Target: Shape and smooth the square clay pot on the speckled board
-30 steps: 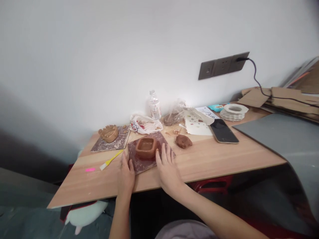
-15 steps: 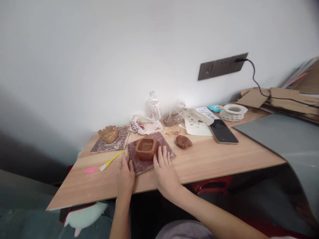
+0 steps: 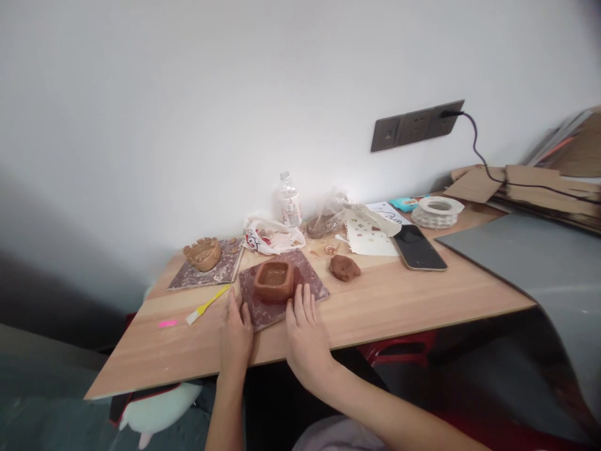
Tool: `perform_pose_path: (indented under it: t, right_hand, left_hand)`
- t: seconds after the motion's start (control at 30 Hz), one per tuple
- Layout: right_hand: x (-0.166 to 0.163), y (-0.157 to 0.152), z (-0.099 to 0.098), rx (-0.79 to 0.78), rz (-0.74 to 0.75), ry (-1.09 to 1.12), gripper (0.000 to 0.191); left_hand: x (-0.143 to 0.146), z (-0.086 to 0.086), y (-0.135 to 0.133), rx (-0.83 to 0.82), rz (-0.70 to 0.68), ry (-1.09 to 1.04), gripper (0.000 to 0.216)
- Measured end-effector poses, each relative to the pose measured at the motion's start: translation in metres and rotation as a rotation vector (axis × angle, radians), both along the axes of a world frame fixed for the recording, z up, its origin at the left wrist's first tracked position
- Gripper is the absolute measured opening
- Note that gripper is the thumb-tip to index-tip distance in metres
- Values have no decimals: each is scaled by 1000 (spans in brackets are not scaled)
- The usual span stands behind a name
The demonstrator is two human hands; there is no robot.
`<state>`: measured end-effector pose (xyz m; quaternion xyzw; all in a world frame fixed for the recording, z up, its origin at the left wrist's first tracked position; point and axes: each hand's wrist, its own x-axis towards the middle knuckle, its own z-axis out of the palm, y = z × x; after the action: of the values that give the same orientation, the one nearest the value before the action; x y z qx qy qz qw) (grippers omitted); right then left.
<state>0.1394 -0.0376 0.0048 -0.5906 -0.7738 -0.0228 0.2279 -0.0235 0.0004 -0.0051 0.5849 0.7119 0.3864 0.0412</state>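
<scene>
A square brown clay bowl with rounded corners sits on a dark, smeared tile. At the tile's left front edge is my left hand, its fingers stretched out and apart from the bowl. My right hand lies over the tile's right front part, fingers extended, fingertips just beside the bowl's lower right corner; whether they touch it I cannot tell. Neither hand grips anything. To the right rests a lump of brown clay. A yellow brush with pale bristles lies left of my left hand.
Another clay bowl with a notched rim stands on a second tile. Behind are a crumpled plastic bag, a clear bottle and sheets of paper. A phone and white ridged ring lie to the right.
My right hand has drawn slightly back toward the table's front edge, away from the bowl's side. My left hand stays nearly in place, and the view has shifted a little.
</scene>
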Motion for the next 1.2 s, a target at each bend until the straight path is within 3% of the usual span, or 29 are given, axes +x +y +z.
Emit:
perform_pose_path:
  t: [0.13, 0.33, 0.43, 0.6, 0.73, 0.9, 1.2]
  right_hand:
    - [-2, 3, 4, -40, -42, -9, 62]
    - [-2, -8, 6, -115, 30, 20, 60]
    - [37, 10, 13, -79, 2, -4, 58]
    - [143, 97, 38, -95, -148, -66, 49]
    - [185, 145, 41, -148, -66, -115, 38]
    - [184, 159, 30, -228, 93, -178, 31]
    - [181, 172, 21, -305, 130, -153, 34]
  left_hand:
    - [-1, -1, 0, -14, -11, 9, 54]
    - [2, 4, -2, -41, 3, 15, 53]
    - [3, 7, -3, -78, 19, 19, 54]
    - [5, 11, -4, -103, 25, 16, 54]
    - [5, 12, -5, -87, 6, -18, 54]
    - [5, 15, -6, -113, -5, -55, 56]
    - [7, 17, -6, -141, 2, -48, 57]
